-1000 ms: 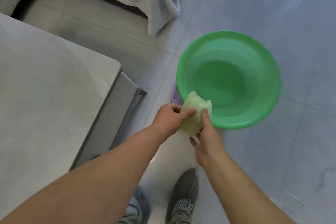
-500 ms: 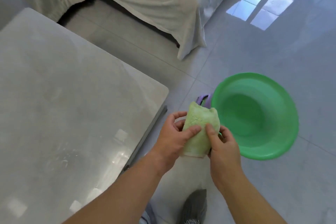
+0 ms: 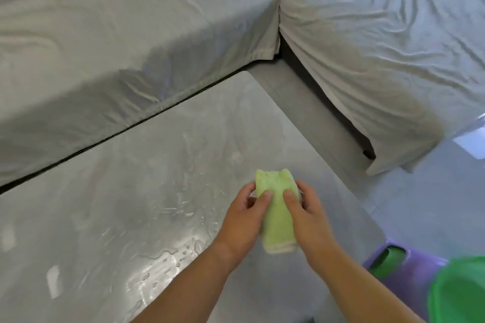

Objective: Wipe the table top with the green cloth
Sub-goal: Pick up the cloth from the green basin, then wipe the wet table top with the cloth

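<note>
The pale green cloth [image 3: 277, 211], folded into a thick pad, is held between both hands above the right part of the grey table top [image 3: 147, 191]. My left hand [image 3: 242, 217] grips its left side with the thumb on top. My right hand [image 3: 307, 214] grips its right side the same way. The table top shows wet streaks and water drops near its middle and front. Whether the cloth touches the table cannot be told.
A sofa under a grey cover [image 3: 118, 42] runs along the table's far edge, and another covered piece [image 3: 393, 42] stands at the back right. A green basin [image 3: 459, 294] sits on a purple stool [image 3: 404, 265] on the tiled floor, right of the table.
Both hands carried the cloth from beside the green basin leftward over the table top. The view swung left and up, so the basin now sits at the lower right corner.
</note>
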Demonstrator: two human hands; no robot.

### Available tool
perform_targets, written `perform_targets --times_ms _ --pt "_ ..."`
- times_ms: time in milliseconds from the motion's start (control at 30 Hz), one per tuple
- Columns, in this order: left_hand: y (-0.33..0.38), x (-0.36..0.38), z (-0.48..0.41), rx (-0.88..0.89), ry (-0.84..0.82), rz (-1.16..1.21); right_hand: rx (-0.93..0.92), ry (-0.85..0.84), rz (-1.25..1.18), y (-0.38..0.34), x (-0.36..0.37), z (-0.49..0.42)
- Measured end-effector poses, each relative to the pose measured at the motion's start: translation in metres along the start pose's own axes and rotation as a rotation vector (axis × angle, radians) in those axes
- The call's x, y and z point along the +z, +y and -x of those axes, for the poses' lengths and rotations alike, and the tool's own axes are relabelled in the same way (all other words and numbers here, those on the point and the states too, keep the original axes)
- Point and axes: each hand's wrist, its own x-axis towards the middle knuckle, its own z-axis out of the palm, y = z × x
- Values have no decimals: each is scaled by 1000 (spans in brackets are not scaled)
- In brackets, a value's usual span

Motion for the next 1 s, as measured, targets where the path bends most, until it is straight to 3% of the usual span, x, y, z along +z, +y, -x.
perform_targets --times_ms 300,467,533,567,633,667,867,933,1000 --pt "29 -55 -83 15 133 -24 10 -221 99 -45 72 -107" --pt "42 -83 -152 24 325 -344 -108 -234 198 -72 88 -198" --pt "39 -103 -173 29 441 -660 -141 -234 400 -80 88 -233" --pt "37 -112 -179 18 476 -800 -185 -220 627 -81 87 -247" --pt "32 -128 -190 -57 506 -979 -361 -164 1071 -74 87 -260" --pt "29 -135 -195 -98 516 -1034 -471 -163 1171 -67 91 -261" --pt "8 -153 -211 -275 514 -1183 -704 -296 1481 -10 117 -250" --pt "1 -154 -214 -298 480 -1149 -856 -442 1529 -20 101 -275" --pt "-4 -156 -215 -293 454 -1111 -885 -458 1572 -43 90 -321"
